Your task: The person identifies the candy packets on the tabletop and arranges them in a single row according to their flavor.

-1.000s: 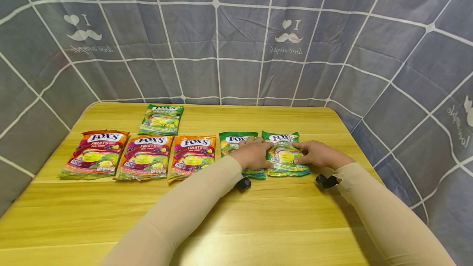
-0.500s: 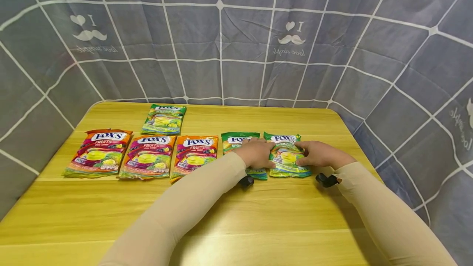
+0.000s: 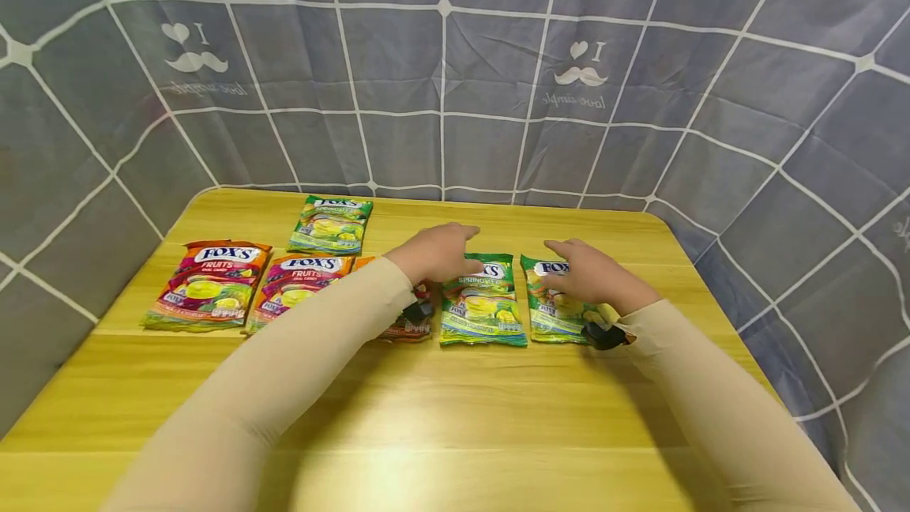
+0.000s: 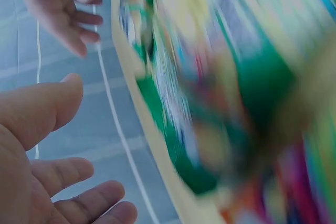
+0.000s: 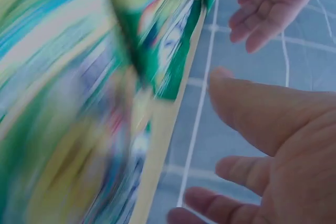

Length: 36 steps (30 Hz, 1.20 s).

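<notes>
My left hand (image 3: 437,252), fingers loosely extended and holding nothing, is above the gap between an orange-and-purple Fox's Fruits candy bag (image 3: 412,330) and a green Fox's Spring Tea candy bag (image 3: 483,309). Its forearm covers much of the orange bag. Over the rightmost green candy bag (image 3: 557,320) hovers my right hand (image 3: 592,273), its fingers spread and nothing in its grasp; it hides part of that bag. In the left wrist view the thumb and fingers (image 4: 73,169) stand apart. The right wrist view likewise has thumb and fingers (image 5: 247,167) parted, with the green bags blurred beside them.
Two more orange Fruits bags, one at the far left (image 3: 206,287) and one beside it (image 3: 295,291), continue the row. Behind them lies another green bag (image 3: 330,226). A grey curtain (image 3: 398,62) with white grid lines surrounds the wooden table (image 3: 455,409).
Both hands have lifted off the two right-hand green bags. The left hand has shifted left, uncovering the nearer green bag. My head view has turned slightly left.
</notes>
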Each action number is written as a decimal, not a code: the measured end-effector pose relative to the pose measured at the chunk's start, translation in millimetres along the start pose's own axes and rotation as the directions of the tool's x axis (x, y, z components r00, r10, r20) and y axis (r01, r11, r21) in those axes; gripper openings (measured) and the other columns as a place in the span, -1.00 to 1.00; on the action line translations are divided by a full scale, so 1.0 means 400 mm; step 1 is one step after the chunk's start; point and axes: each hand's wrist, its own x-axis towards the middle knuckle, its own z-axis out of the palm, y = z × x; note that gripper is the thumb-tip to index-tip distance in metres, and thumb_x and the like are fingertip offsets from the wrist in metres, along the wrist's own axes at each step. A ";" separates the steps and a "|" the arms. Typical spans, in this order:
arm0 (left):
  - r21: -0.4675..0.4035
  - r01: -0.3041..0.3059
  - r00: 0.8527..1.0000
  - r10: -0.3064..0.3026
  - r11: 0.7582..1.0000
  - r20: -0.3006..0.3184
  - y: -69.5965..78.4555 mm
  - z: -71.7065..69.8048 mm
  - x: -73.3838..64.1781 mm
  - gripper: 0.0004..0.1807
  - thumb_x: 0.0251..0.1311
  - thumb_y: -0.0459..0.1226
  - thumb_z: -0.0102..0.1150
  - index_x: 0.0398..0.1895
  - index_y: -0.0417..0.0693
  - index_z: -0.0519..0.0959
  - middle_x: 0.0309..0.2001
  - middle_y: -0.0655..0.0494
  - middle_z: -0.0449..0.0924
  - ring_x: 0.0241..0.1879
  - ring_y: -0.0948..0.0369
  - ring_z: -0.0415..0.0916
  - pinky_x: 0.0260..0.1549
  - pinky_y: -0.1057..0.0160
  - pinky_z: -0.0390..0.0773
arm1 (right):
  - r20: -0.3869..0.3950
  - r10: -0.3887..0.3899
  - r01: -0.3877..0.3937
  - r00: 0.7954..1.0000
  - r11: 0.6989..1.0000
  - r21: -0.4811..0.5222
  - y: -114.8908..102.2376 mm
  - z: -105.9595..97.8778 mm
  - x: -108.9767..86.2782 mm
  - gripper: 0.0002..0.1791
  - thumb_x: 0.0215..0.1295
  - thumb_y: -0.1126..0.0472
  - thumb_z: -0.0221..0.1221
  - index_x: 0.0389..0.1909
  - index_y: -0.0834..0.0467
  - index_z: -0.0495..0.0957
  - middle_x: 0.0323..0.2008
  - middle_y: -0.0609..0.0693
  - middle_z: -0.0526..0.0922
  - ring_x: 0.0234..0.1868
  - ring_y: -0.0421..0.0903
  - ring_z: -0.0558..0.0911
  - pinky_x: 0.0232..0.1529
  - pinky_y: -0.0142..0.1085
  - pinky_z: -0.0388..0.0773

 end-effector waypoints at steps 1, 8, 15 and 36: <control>0.009 0.013 1.000 -0.013 1.000 -0.013 -0.022 -0.015 -0.006 -0.13 0.50 0.11 0.17 0.71 0.03 0.09 0.66 -0.05 0.16 0.62 -0.05 0.18 0.55 -0.13 0.26 | -0.008 -0.006 0.006 1.000 1.000 0.018 -0.018 0.000 0.009 -0.08 0.52 -0.09 0.24 0.69 0.17 0.06 0.60 0.41 0.13 0.45 0.40 0.43 0.42 0.30 0.39; 0.009 0.104 0.990 -0.103 0.994 -0.099 -0.173 -0.093 -0.047 -0.13 0.49 0.07 0.16 0.70 -0.04 0.10 0.65 -0.13 0.17 0.61 -0.16 0.17 0.55 -0.19 0.25 | -0.024 -0.059 0.061 0.998 0.995 0.083 -0.130 0.010 0.078 -0.12 0.55 -0.14 0.20 0.71 0.03 0.05 0.67 0.23 0.08 0.18 0.34 0.62 0.24 0.17 0.54; 0.016 0.221 0.966 -0.217 0.975 -0.141 -0.326 -0.130 -0.093 -0.11 0.49 0.03 0.18 0.71 -0.08 0.05 0.64 -0.31 0.09 0.59 -0.29 0.12 0.52 -0.34 0.20 | -0.060 -0.134 0.139 0.989 0.987 0.085 -0.217 0.028 0.153 -0.16 0.56 -0.16 0.16 0.69 0.05 0.11 0.66 0.19 0.15 0.63 0.24 0.22 0.59 0.18 0.23; -0.114 0.422 0.902 -0.429 0.899 -0.047 -0.535 -0.141 -0.196 -0.01 0.49 0.05 0.17 0.69 -0.32 -0.06 0.57 -0.45 0.14 0.50 -0.37 0.22 0.48 -0.37 0.23 | -0.095 -0.139 0.160 0.986 0.952 0.263 -0.477 0.132 0.375 -0.16 0.59 -0.16 0.13 0.71 0.05 0.06 0.65 0.07 0.23 0.64 0.11 0.26 0.61 0.04 0.26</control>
